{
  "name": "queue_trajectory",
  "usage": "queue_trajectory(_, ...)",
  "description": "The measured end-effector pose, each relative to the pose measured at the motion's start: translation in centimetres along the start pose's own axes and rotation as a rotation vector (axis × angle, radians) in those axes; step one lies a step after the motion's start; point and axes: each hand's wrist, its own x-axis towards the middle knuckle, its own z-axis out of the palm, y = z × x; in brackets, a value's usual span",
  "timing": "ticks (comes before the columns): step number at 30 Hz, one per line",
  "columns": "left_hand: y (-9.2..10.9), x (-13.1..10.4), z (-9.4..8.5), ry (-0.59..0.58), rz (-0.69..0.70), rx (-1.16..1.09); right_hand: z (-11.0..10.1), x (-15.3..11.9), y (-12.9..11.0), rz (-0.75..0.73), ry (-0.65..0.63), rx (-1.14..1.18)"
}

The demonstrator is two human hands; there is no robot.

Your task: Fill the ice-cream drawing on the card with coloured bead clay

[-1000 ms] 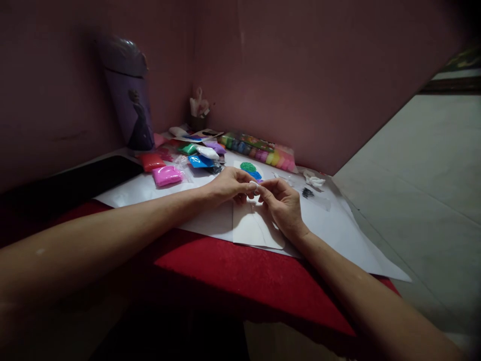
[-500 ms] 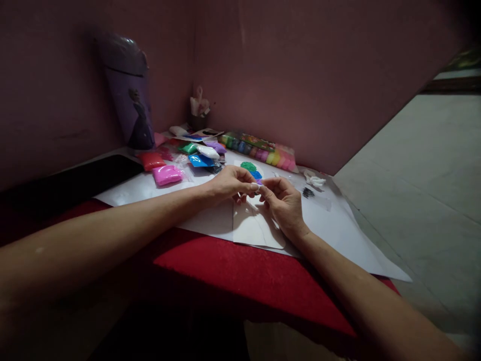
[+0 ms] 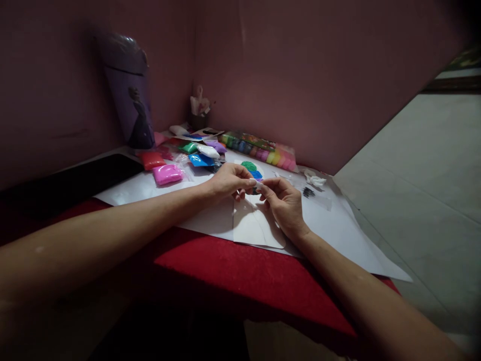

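Note:
My left hand (image 3: 230,180) and my right hand (image 3: 287,205) meet fingertip to fingertip above a white card (image 3: 255,228). Between their thumbs and fingers is a tiny white piece (image 3: 258,185), perhaps soft clay, too small to make out well. Both hands are closed in a pinch. Just beyond the fingers, a textured green patch (image 3: 248,166) and a blue patch (image 3: 256,175) show on the card. A bit of purple and something dark lie partly hidden behind my fingers.
Bags of coloured clay, among them a pink one (image 3: 167,174) and a red one (image 3: 152,160), lie at the left. A multicoloured clay pack (image 3: 259,149) rests by the wall. Black scraps (image 3: 308,192) and crumpled white stuff (image 3: 314,179) lie right. A purple bin (image 3: 130,100) stands back left.
My left fingertips have moved slightly up and left, and my right thumb has shifted a little with them. The small white piece stays between the hands.

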Motion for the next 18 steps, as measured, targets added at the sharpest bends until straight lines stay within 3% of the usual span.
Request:
queue_trajectory(9, -0.25, 0.1, -0.21, -0.045, 0.017, 0.045, -0.04, 0.08, -0.09, 0.047, 0.023, -0.045)
queue_trajectory(18, -0.14, -0.04, -0.1, -0.062, 0.042, 0.114, -0.19, -0.26, -0.18, -0.004, -0.088, -0.129)
